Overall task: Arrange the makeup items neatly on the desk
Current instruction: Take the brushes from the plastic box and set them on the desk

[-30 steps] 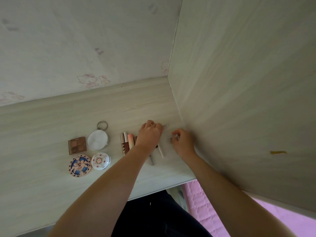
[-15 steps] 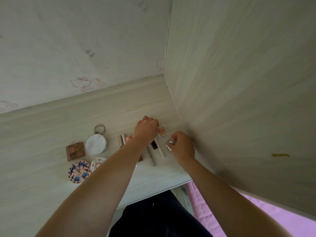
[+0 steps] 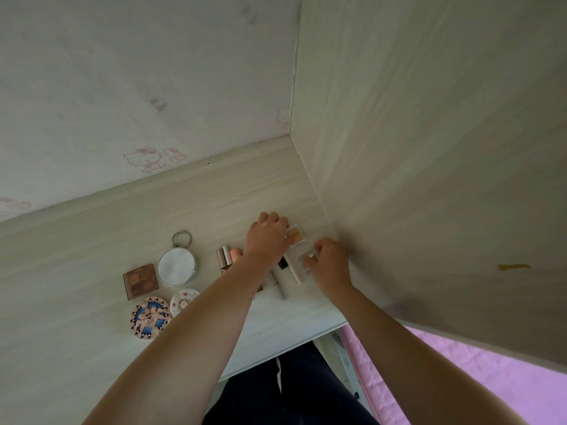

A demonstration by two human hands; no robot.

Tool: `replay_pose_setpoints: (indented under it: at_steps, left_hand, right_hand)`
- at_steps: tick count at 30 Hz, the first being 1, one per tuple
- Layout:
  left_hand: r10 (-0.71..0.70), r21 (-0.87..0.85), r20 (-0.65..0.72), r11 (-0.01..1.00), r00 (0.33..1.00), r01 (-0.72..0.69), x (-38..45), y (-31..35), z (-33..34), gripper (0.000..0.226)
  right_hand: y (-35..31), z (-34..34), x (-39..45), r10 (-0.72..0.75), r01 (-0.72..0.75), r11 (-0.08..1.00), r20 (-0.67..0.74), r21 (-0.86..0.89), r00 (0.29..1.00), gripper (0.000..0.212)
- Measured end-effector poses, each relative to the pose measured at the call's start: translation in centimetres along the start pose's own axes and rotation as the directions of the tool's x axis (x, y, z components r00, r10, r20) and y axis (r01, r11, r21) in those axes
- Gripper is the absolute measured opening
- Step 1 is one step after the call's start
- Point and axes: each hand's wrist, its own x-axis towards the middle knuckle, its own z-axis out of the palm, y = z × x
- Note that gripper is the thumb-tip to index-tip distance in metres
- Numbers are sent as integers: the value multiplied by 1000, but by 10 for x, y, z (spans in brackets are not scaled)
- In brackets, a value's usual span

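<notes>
The counter (image 3: 92, 250) is pale, matt wood-grain laminate, as is the side panel (image 3: 429, 148). The round mirror (image 3: 177, 266) shines, rimmed in metal. The small clear case (image 3: 297, 236) looks like glossy plastic.

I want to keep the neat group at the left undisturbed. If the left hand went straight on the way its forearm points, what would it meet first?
The left hand points up-right, so probably the small clear case with orange powder at its fingertips; the two may already touch.
</notes>
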Motion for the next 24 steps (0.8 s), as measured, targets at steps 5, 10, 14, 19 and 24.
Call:
replay_pose_setpoints:
  at_steps: [5, 10, 14, 19, 24]
  left_hand:
    - [7, -10, 8, 1000, 1000, -7, 0, -2, 0, 38]
    - [39, 5, 27, 999, 999, -39, -3, -6, -1, 41]
    - [58, 16, 39, 998, 998, -59, -6, -9, 1, 40]
    - [92, 27, 50, 995, 994, -93, -8, -13, 1, 36]
    - [143, 16, 45, 989, 989, -144, -15, -15, -3, 35]
  right_hand:
    - [-2, 9, -5, -11, 9, 988, -8, -156, 1000, 35]
    - [-11, 7, -3, 31, -43, 995, -127, -91, 991, 33]
    - [-11, 10, -4, -34, 11, 982, -124, -187, 992, 26]
    - [-12, 18, -15, 28, -33, 998, -104, -46, 994, 24]
    - [-6, 18, -25, -13, 10, 1000, -132, -19, 991, 14]
